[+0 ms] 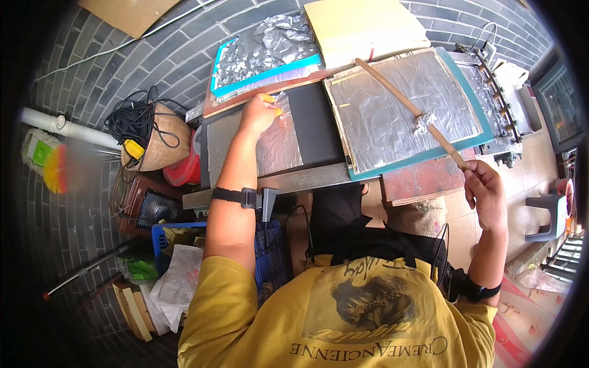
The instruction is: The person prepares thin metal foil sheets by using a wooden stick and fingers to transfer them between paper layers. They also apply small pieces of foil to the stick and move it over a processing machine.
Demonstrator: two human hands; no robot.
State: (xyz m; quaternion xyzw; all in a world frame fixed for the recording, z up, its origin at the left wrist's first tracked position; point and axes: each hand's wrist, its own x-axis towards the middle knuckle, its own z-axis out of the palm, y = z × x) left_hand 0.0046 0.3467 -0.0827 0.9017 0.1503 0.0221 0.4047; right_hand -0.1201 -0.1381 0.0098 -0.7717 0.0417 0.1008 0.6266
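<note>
Yellow covers sit on the fingertips of my left hand [260,112], which pinches the upper part of a thin foil sheet [281,147]. That sheet lies on a black textured mat [317,124], beside a duller grey sheet [224,142] partly behind my forearm. My right hand [485,193] grips the near end of a long flat wooden stick [391,89]. The stick slants across a wide stack topped with silver foil [377,124]. A crumpled bit of foil [424,123] clings around the stick's middle. Beneath the stack is a teal ribbed board [469,110].
Behind the mat stands a blue-rimmed tray [267,71] heaped with crumpled foil. A pale yellow block [363,30] rests beside it. Right of the stack is a metal rack with foil scraps [487,92]. A basket with black cable [161,133] stands at left, a grey stool [547,214] at right.
</note>
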